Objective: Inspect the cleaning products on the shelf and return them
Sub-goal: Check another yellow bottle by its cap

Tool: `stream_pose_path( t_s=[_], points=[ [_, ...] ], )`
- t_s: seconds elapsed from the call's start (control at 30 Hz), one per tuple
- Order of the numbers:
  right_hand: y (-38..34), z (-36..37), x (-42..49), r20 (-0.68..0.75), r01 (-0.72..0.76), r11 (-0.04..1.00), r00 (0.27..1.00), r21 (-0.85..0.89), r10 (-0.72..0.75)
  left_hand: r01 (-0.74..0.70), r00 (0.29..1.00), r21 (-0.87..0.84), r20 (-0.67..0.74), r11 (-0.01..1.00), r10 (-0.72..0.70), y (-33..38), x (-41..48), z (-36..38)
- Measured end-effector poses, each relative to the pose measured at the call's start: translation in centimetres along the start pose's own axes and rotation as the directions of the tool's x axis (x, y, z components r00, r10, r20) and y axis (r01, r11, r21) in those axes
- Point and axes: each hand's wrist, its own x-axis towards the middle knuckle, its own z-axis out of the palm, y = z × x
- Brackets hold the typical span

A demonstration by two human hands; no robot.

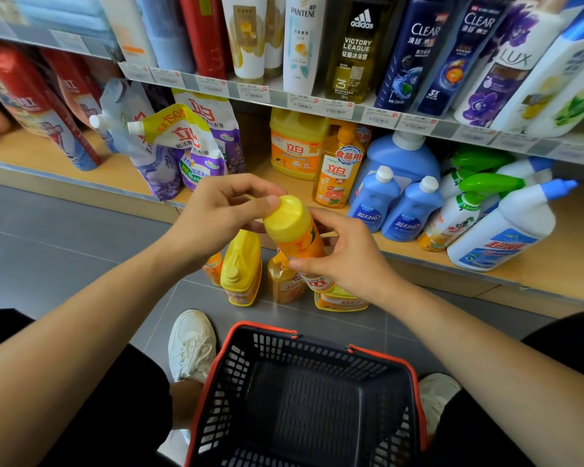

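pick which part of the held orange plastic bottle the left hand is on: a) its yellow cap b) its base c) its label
a: the left hand pinches the yellow cap of the orange plastic bottle, while the right hand holds its body lower down.

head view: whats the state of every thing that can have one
orange bottle: held in the air, tilted, yellow cap shut
left hand: pinches its cap
right hand: grips its body
basket: on the floor, handles down
refill pouches: leaning, caps on
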Motion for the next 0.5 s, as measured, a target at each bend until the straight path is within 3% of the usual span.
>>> stream_pose_path(
  t_s=[0.13, 0.23, 0.4, 0.5],
  points=[
    [0.4, -0.5, 0.4, -0.034, 0.000, 1.000, 0.999, 0.014, 0.001, 0.057, 0.998, -0.075, -0.023, 0.996, -0.058, -1.1, 0.2, -0.4],
    [0.5, -1.0, 0.8, -0.111, -0.047, 0.991, 0.992, 0.125, 0.061, 0.150, 0.989, 0.042, 0.005, 0.988, -0.150, -2.8, 0.0, -0.3],
    [0.8, -1.6, 1.8, -0.199, -0.089, 0.945, 0.967, 0.316, 0.158, 0.262, 0.910, 0.277, 0.247, 0.925, -0.332, -5.9, -0.9, 0.2],
    [0.7, -1.6, 2.3, -0.245, -0.082, 0.911, 0.950, 0.405, 0.194, 0.261, 0.877, 0.283, 0.330, 0.923, -0.349, -7.2, -1.6, 1.0]
  ],
)
